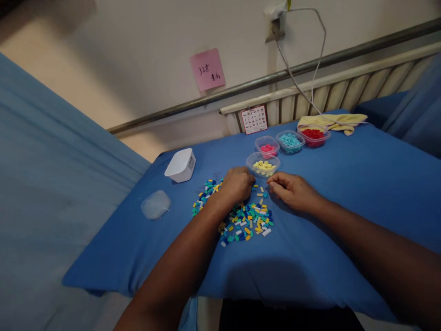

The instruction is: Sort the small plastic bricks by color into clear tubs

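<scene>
A heap of small mixed-colour bricks [246,218] lies on the blue cloth of the table [361,184]. My left hand [237,184] rests knuckles-up on the far part of the heap, fingers curled; what it holds is hidden. My right hand [292,189] lies just right of the heap with fingertips pinched together near a clear tub of yellow bricks [263,165]. Behind it stand tubs of pink bricks [267,145], turquoise bricks [290,141] and red bricks [313,135].
A white box [181,165] and a clear lid [156,204] lie at the left of the table. A yellow cloth [332,122], a small printed card [254,119] and a radiator stand at the back. A pink note and a cable hang on the wall.
</scene>
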Demonstrator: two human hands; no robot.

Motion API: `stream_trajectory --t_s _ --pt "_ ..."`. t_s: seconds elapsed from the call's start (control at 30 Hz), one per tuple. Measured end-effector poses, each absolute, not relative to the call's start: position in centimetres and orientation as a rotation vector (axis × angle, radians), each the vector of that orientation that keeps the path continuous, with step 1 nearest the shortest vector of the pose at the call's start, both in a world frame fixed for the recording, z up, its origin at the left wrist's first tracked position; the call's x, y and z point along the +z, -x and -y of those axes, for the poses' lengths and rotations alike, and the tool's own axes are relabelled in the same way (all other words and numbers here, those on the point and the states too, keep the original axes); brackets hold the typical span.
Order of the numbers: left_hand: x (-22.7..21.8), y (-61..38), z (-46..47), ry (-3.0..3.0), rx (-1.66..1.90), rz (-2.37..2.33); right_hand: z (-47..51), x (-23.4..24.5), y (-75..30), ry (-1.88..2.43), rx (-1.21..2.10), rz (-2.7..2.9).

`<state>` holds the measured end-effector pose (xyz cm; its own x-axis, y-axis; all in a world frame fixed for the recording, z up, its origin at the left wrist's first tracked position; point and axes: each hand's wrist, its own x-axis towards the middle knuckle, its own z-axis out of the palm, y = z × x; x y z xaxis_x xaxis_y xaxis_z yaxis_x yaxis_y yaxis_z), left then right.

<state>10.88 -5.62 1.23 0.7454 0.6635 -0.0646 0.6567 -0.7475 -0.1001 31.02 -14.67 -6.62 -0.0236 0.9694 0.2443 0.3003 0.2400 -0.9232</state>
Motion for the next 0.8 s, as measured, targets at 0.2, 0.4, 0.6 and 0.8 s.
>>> stream_trajectory --t_s 0.2,0.4,0.6,0.8 --pt "1.7 -10.1 7.9 2.914 -0.074 1.185 15.5 -6.2 -31.0 1.255 0.742 1.594" --pt "1.0 -8.8 12.8 3.247 -0.643 1.254 17.1 -5.9 -29.2 1.215 0.945 1.539" --pt "-0.6 -7.9 14.5 3.305 -1.400 1.366 18.2 -5.4 -28.4 1.183 1.158 1.402" --pt "-2.3 -8.0 14.2 3.354 -1.827 1.709 18.7 -4.5 -28.1 1.166 1.275 1.205"
